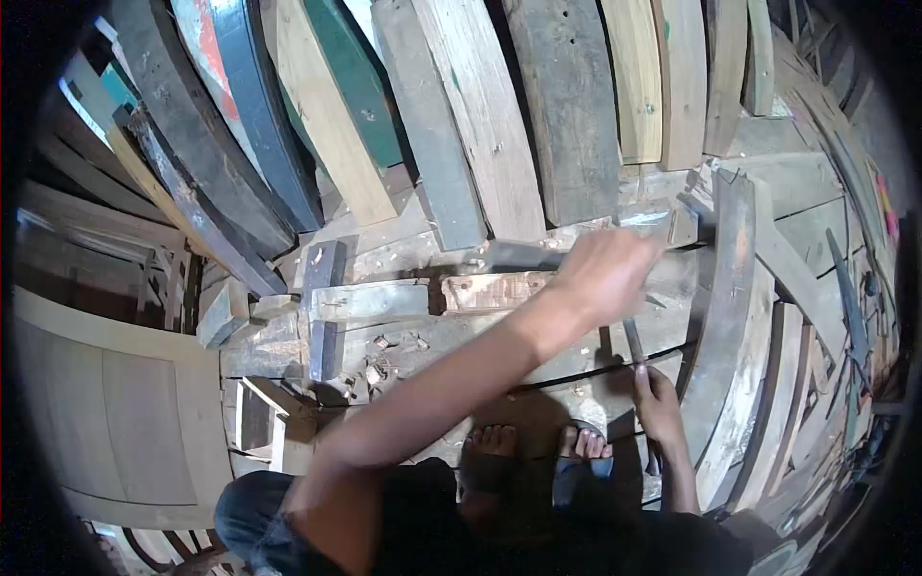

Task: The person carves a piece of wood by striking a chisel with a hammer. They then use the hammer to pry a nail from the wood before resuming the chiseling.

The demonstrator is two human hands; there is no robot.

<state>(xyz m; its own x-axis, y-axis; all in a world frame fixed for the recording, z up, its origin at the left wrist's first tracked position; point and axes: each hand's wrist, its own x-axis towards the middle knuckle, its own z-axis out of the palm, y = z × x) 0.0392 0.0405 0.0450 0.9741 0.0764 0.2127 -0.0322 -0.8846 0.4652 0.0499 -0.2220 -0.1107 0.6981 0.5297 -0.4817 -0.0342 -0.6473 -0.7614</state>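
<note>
My left hand (615,274) is closed in a fist at the end of my outstretched arm, smeared by motion. What it grips, if anything, I cannot make out. Below and to the right of it, my right hand (659,403) pinches a slim, dark tool that looks like a chisel (633,338), pointing up and away from me. Left of my fist lies a pale wood block with notches (495,291), partly covered by my forearm. In line with it rests a greyish wood block (370,300), against a dark crosspiece (325,266).
Tall planks (562,106) lean in a row at the back. Curved boards (725,298) stand at the right. Wood chips (370,372) litter the plank floor near my feet (586,444). A panelled wooden door (134,413) lies at the left, above a small frame (279,422) on its right.
</note>
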